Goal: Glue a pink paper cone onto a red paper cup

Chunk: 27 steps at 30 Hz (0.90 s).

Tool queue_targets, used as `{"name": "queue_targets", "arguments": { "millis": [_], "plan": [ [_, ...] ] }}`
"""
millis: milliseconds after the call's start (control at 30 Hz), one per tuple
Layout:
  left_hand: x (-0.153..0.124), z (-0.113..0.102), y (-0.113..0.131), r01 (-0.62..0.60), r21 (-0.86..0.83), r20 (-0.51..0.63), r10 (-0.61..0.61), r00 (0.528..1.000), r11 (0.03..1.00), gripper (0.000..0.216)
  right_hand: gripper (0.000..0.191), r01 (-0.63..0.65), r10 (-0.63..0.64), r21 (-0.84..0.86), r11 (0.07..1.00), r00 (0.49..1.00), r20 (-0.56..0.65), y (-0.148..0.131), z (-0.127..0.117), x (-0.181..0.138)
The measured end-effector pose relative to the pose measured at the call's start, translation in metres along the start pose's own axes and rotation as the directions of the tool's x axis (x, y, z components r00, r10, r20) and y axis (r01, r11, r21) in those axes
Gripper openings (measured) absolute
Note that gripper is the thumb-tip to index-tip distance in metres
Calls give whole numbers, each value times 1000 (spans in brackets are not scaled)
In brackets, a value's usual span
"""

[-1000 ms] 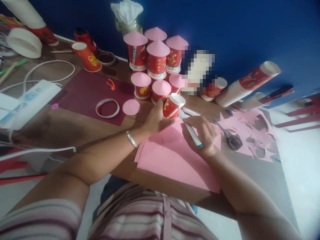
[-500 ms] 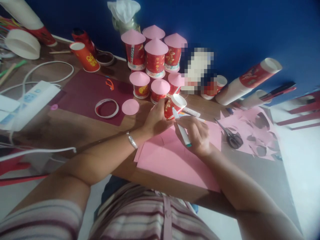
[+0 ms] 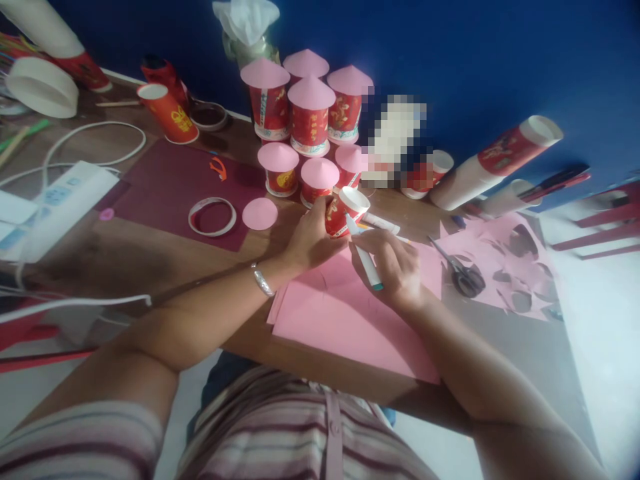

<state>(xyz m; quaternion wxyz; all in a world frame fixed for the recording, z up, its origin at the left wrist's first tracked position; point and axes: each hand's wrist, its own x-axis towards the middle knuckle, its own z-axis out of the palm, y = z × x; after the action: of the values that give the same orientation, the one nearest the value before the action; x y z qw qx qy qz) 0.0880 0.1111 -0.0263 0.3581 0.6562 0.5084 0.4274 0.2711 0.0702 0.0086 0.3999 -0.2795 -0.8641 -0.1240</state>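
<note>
A red paper cup [image 3: 342,217] with a white rim is gripped by my left hand [image 3: 316,235], tilted with its open end up and to the right. My right hand [image 3: 393,270] pinches a white marker pen [image 3: 367,261] with a teal end; its tip is at the cup's side, though I cannot tell if it touches. Both hands are above pink paper sheets [image 3: 345,323] on the table. Just behind stand several red cups with pink cone tops [image 3: 320,175]. A flat pink disc [image 3: 260,214] lies left of my left hand.
Black scissors [image 3: 467,279] rest on cut pink scraps [image 3: 520,267] at right. Stacked cups [image 3: 505,157] lean by the blue wall. A cut cup ring [image 3: 213,217] is on dark red paper [image 3: 165,190]. At left are a red cup [image 3: 170,115], a white power strip [image 3: 70,207] and cables.
The cup has turned or tilted slightly in my left hand, and the marker has shifted a little with it. Everything else looks the same apart from a slight camera shift.
</note>
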Motion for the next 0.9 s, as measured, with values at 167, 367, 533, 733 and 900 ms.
{"name": "queue_targets", "arguments": {
  "millis": [167, 367, 533, 733, 900],
  "plan": [
    [1, 0, -5, 24, 11, -14, -24, 1000, 1000, 58, 34, -31, 31, 11, 999, 999, -14, -1, 0, 1],
    [2, 1, -15, -20, -47, -2, 20, 1000, 999, 67, 36, -68, 68, 31, 997, 998, -2, 0, -3, 1],
    [4, -1, -17, 1, -180, 43, 6, 999, 984, 70, 34, -71, 72, 36, 997, 997, -18, 0, -5, 1],
    [6, -6, -9, 89, -360, 164, -31, 986, 929, 79, 35, -86, 87, 68, 994, 996, -15, 0, -8, 1],
    [8, -9, -7, 128, -405, 219, -40, 975, 905, 85, 34, -101, 102, 95, 990, 995, -7, 0, -13, 3]
  ]
}}
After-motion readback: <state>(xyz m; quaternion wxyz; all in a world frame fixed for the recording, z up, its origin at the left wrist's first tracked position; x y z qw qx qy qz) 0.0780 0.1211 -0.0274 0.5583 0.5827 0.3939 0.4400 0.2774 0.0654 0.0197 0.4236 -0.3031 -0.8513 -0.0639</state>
